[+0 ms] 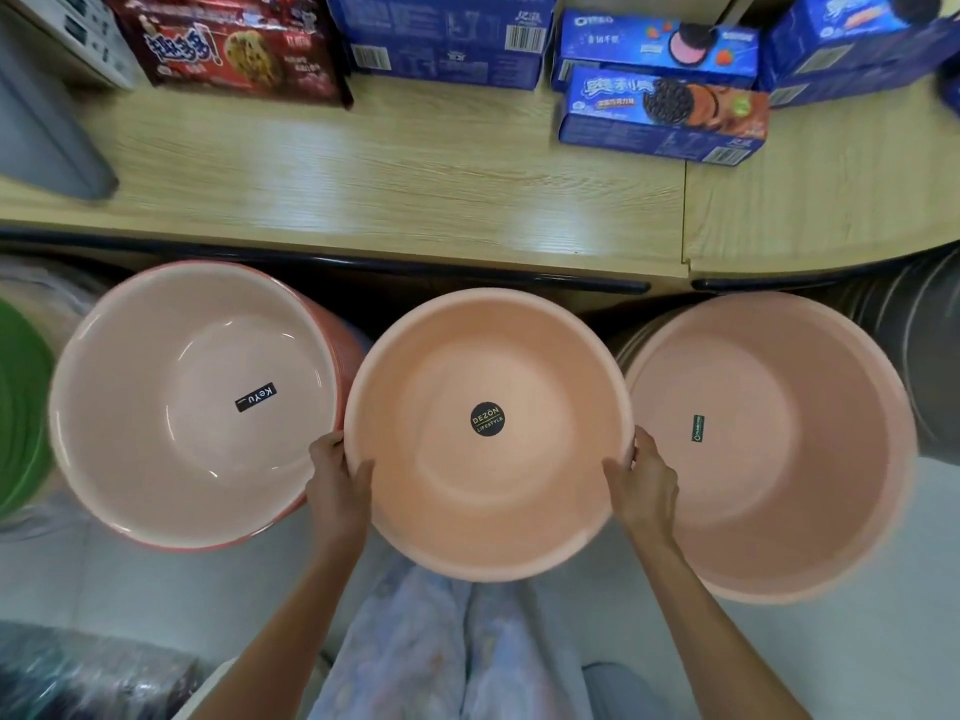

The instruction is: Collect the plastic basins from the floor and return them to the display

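A peach plastic basin [488, 491] with a round black sticker at its bottom sits in the middle of the head view. My left hand [335, 478] grips its left rim and my right hand [644, 483] grips its right rim. To its left stands a paler pink basin [156, 459] with a red outside and a small black label, on top of a stack. To its right stands another peach basin [810, 485] with a green label, also on a stack.
A wooden shelf [395, 184] runs across just beyond the basins, with blue biscuit boxes [660, 122] and a red snack pack [228, 49] on it. Green basins [21, 402] show at the far left, grey basins [924, 345] at the far right. Pale floor lies below.
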